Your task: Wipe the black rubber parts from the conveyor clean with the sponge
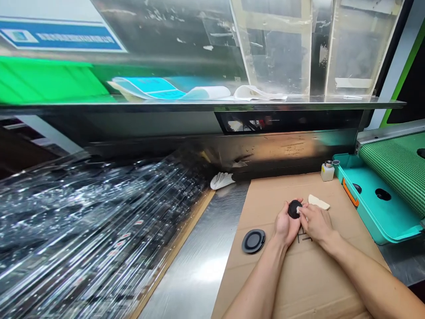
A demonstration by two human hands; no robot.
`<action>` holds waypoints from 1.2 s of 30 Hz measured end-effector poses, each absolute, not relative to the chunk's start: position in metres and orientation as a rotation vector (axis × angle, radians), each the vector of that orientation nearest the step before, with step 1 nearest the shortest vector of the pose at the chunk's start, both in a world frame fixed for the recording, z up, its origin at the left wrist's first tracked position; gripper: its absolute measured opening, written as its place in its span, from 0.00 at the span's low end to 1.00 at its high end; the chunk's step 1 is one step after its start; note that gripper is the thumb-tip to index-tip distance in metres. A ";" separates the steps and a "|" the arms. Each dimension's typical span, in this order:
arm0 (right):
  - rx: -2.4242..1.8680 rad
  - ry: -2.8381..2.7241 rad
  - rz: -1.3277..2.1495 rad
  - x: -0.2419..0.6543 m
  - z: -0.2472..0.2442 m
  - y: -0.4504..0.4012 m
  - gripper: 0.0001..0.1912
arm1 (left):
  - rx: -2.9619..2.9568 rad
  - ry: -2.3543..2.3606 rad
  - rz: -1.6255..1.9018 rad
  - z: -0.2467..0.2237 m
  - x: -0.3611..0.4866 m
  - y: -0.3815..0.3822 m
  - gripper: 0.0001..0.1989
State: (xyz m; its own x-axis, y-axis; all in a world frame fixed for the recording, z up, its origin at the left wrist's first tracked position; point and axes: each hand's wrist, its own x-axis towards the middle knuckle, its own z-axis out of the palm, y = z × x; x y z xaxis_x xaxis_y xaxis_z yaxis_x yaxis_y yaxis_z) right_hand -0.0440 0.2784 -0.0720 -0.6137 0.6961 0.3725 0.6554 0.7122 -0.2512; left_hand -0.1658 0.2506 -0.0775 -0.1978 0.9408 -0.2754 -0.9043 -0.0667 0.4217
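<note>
A small black round part (294, 209) rests in my left hand (286, 225), whose fingers curl round it from below. My right hand (315, 221) pinches a small whitish piece (298, 209) against the face of that part. Both hands are over a cardboard sheet (265, 204). To the left of my left forearm, a larger black round part (253, 241) with a raised ring lies flat on the cardboard. A cream-coloured half-round pad (318, 202) sits just beyond my right hand.
A small bottle (327, 171) stands at the cardboard's far right corner. A teal tray (372, 221) with black parts lies right, beside a green conveyor belt (392, 164). Clear plastic packaging (116, 221) fills the left. A white crumpled glove (222, 180) lies behind. A metal shelf (199, 106) crosses above.
</note>
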 end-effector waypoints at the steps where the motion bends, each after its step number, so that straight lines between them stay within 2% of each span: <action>1: -1.084 -2.448 0.103 -0.041 -0.070 0.281 0.13 | 0.089 0.594 1.678 -0.077 -0.166 0.250 0.15; 5: -1.137 -2.184 0.137 -0.025 -0.064 0.296 0.15 | 0.297 0.774 1.777 -0.072 -0.160 0.243 0.09; 9: -1.174 -1.895 0.243 -0.009 -0.061 0.317 0.17 | 0.714 1.118 1.920 -0.067 -0.145 0.230 0.29; 11: -1.188 -1.846 0.286 -0.005 -0.061 0.326 0.17 | 0.844 1.153 1.926 -0.063 -0.138 0.224 0.34; 15: -1.203 -1.822 0.325 -0.002 -0.062 0.335 0.18 | 0.884 1.123 1.936 -0.052 -0.131 0.216 0.38; 20: -1.198 -1.843 0.331 -0.008 -0.063 0.334 0.19 | 0.680 1.063 1.960 -0.040 -0.131 0.212 0.33; 25: -1.230 -1.861 0.349 -0.011 -0.065 0.332 0.19 | 0.714 1.062 2.008 -0.040 -0.129 0.211 0.42; 30: -1.234 -1.876 0.336 -0.012 -0.066 0.331 0.20 | 0.986 1.135 1.982 -0.048 -0.132 0.212 0.54; 36: -1.206 -1.895 0.361 -0.012 -0.064 0.330 0.19 | 0.960 1.122 1.963 -0.054 -0.135 0.216 0.54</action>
